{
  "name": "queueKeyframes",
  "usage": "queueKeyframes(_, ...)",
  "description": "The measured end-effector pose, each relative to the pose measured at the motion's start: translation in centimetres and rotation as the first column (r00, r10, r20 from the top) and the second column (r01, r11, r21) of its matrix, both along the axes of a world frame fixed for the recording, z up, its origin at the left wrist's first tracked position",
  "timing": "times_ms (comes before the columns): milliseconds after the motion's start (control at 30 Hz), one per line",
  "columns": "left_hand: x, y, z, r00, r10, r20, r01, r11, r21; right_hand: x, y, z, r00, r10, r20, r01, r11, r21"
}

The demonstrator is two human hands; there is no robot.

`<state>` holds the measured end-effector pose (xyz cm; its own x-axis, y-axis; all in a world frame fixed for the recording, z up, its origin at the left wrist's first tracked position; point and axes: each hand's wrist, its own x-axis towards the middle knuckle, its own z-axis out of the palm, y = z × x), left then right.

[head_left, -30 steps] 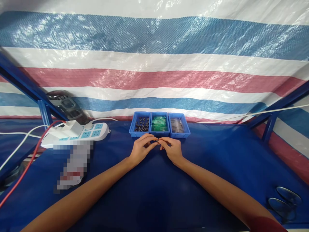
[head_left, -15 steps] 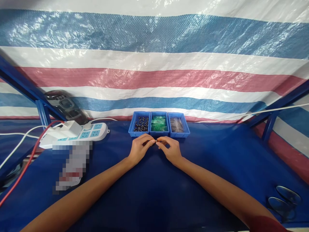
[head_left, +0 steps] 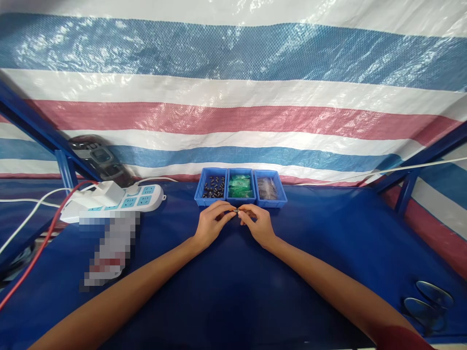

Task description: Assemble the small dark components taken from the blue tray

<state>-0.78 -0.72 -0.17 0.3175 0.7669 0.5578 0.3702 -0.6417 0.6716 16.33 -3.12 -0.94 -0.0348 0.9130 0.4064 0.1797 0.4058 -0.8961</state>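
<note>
My left hand and my right hand meet fingertip to fingertip above the blue table. Between their pinched fingertips is a small metallic part, too small to make out fully. Just beyond the hands stand three blue bins side by side. The left bin holds many small dark metal pieces, the middle bin green plastic packets, and the right bin clear bags with brownish contents.
A white power strip with plugs and cables lies at the left, with a blurred-out object before it. Behind it leans a dark transparent container. Eyeglasses rest at the right. Striped sheeting hangs behind.
The small part between my fingertips now shows more clearly and looks turned. My right fingers have shifted slightly; my left hand has barely moved.
</note>
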Motion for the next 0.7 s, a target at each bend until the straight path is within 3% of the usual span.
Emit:
queueKeyframes(133, 0.05, -0.30, 0.30, 1.000, 0.004, 0.007, -0.004, 1.000, -0.014, 0.07, 0.06, -0.07, 0.999, 0.007, 0.046, -0.007, 1.000, 0.011)
queueKeyframes(333, 0.07, -0.60, 0.52, 0.998, 0.037, 0.046, -0.029, 0.985, -0.170, 0.24, 0.15, -0.07, 0.997, -0.054, 0.059, 0.055, 0.998, -0.025)
queueKeyframes(533, 0.11, -0.46, 0.85, 0.999, 0.046, 0.008, -0.046, 0.998, -0.042, 0.25, 0.04, 0.17, 0.996, -0.067, 0.065, 0.067, 0.998, -0.001)
queueKeyframes(700, 0.10, -0.21, 0.55, 1.000, -0.018, 0.000, 0.018, 0.997, -0.074, 0.23, -0.04, 0.19, 0.993, -0.080, 0.081, 0.077, 0.996, 0.039)
